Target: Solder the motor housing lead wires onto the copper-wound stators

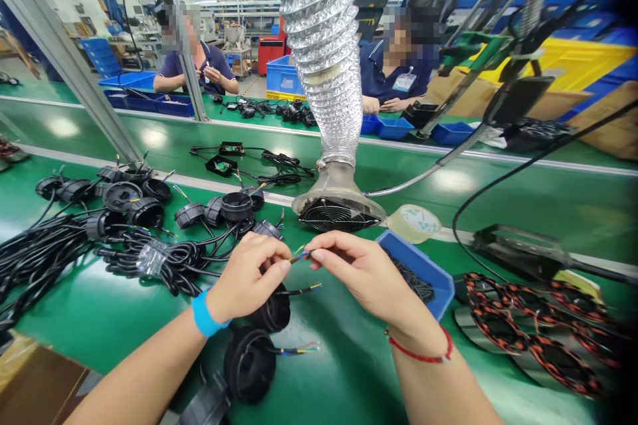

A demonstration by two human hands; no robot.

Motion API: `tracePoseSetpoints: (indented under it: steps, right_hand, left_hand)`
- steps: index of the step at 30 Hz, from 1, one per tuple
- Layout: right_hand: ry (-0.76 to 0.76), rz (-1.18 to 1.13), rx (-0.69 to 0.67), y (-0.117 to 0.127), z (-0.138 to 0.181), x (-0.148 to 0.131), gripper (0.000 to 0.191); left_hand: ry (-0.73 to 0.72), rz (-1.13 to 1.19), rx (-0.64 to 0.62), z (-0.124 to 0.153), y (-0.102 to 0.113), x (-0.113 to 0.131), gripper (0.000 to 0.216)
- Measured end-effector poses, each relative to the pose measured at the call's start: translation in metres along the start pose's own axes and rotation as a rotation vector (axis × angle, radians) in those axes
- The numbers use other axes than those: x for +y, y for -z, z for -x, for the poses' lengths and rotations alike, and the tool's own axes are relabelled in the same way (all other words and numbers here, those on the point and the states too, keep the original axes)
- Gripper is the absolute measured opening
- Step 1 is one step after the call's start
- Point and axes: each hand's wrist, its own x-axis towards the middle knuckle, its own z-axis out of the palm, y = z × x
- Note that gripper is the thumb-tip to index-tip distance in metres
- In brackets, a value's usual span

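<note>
My left hand pinches a thin cable end with coloured wires, just below the fan hood. From the other side, the fingertips of my right hand close on the tips of the same wires. Beneath my left hand lie black round plastic caps with cables through them and bare wire ends sticking out. Right of my right hand is a blue bin holding small dark tube-like pieces. Coils of black cable lie to the left of my left hand.
A silver duct ends in a hood with a black fan. Copper-wound rings lie at the right, near a clear-and-black tool and a tape roll. Circuit boards lie farther back. Two people work across the line.
</note>
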Motion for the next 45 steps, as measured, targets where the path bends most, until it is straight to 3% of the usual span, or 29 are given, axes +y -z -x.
tracePoseSetpoints:
  steps: [5, 10, 19, 28, 36, 39, 43, 45]
  right_hand:
    - [-0.031, -0.026, -0.026, -0.002, -0.002, 0.002, 0.014]
    - [-0.036, -0.182, 0.136, 0.003, -0.001, 0.003, 0.012]
    - [0.008, -0.168, 0.134, -0.002, 0.003, -0.004, 0.012]
    - [0.032, -0.069, 0.103, -0.003, 0.004, -0.003, 0.013]
    - [0.145, 0.226, 0.103, 0.002, 0.006, -0.005, 0.017]
    - [0.056, 0.117, 0.058, 0.002, 0.003, 0.002, 0.022]
    - [-0.069, -0.069, 0.127, 0.003, -0.001, 0.010, 0.029]
    - [-0.104, -0.128, 0.092, 0.000, -0.002, 0.009, 0.031]
  left_hand:
    - [0.034, 0.033, -0.021, -0.001, 0.001, -0.001, 0.022]
    - [0.010, 0.029, -0.069, -0.002, 0.004, -0.001, 0.025]
    - [-0.014, 0.024, -0.088, -0.002, 0.006, 0.000, 0.025]
    - [-0.024, -0.003, -0.089, -0.001, 0.006, 0.000, 0.024]
    - [-0.002, -0.061, -0.063, -0.001, 0.003, 0.003, 0.023]
    - [0.010, -0.074, -0.073, -0.002, 0.003, 0.001, 0.023]
    - [0.057, -0.078, -0.065, -0.003, 0.004, -0.003, 0.017]
    - [0.064, -0.100, -0.070, -0.003, 0.004, -0.004, 0.016]
